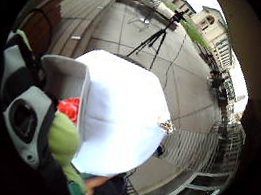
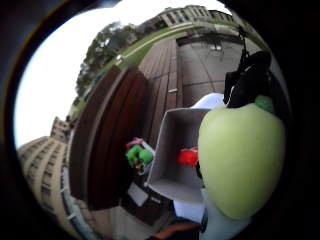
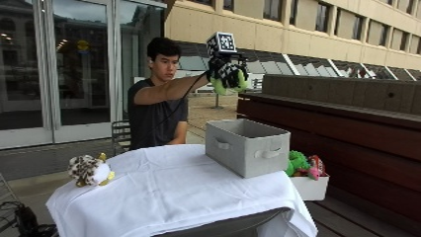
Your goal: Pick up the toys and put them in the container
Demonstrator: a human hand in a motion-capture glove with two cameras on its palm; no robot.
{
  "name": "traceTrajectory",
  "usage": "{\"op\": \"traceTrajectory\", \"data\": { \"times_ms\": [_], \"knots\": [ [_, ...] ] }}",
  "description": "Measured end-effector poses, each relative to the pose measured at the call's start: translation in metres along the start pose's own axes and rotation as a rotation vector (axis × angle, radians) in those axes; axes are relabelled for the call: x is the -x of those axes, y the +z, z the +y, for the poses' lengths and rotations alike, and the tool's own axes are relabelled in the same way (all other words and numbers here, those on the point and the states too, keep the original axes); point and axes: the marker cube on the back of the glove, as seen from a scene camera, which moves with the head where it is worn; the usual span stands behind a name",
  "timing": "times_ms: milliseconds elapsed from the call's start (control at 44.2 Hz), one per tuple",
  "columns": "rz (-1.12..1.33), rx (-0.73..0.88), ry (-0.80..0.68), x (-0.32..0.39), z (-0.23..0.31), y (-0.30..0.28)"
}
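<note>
my gloved right hand (image 3: pixel 227 74) is raised high above the grey fabric container (image 3: pixel 247 146), fingers curled round a pale green plush toy (image 3: pixel 224 86) that bulges close against my palm (image 2: pixel 240 160); the container stands open on the white tablecloth (image 3: pixel 171 192) near the table's far edge; inside it lies a red toy (image 2: pixel 188 157); a spotted brown and white plush (image 3: pixel 88 171) sits at the table's near corner, well apart from the container; beside the table a small white bin (image 3: pixel 310 186) holds green and pink toys (image 3: pixel 301 164)
</note>
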Motion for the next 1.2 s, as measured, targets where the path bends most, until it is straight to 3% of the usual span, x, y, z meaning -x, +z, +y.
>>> {"op": "traceTrajectory", "data": {
  "times_ms": [294,657,951,1200],
  "knots": [
    [0.040,0.018,-0.085,0.063,0.022,0.038],
    [-0.008,0.115,-0.148,0.059,0.022,0.079],
    [0.066,0.084,-0.138,-0.004,0.037,0.048],
    [0.118,0.130,-0.025,-0.121,0.043,0.031]
  ]
}}
